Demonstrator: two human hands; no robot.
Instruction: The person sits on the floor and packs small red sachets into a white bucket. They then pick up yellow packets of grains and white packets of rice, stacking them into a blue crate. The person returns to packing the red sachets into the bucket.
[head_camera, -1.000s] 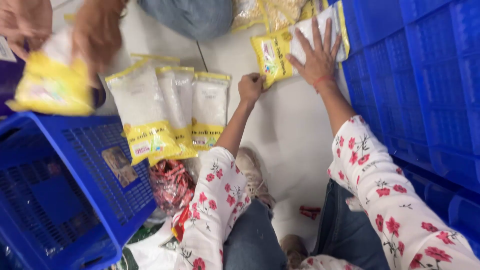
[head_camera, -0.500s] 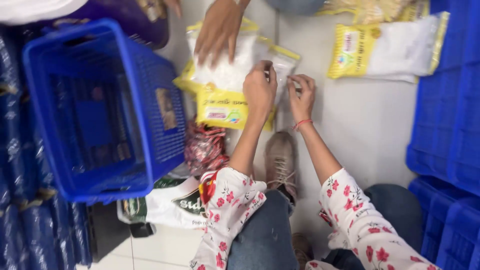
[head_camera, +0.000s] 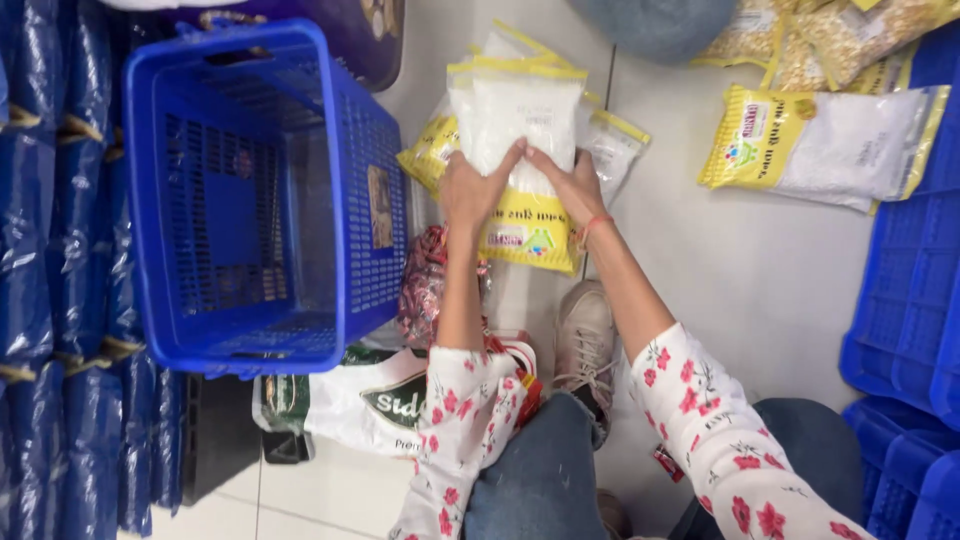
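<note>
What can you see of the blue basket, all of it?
The blue basket looks like moulded plastic, with slotted lattice walls and a solid rim. A darker handle lies along its far rim. It seems tipped toward the camera, so its open mouth and bottom show; it looks empty. A small label sits on the wall nearest the hands. It stands left of the left hand, not touching it. Dark blue packets line its left side, and a white bag lies beneath its near edge.

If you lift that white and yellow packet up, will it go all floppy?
Probably a bit: the packet looks like thin plastic full of white grains, so it may sag. Both the left hand and right hand press its sides, suggesting some weight. Its glossy skin might slip.
</note>
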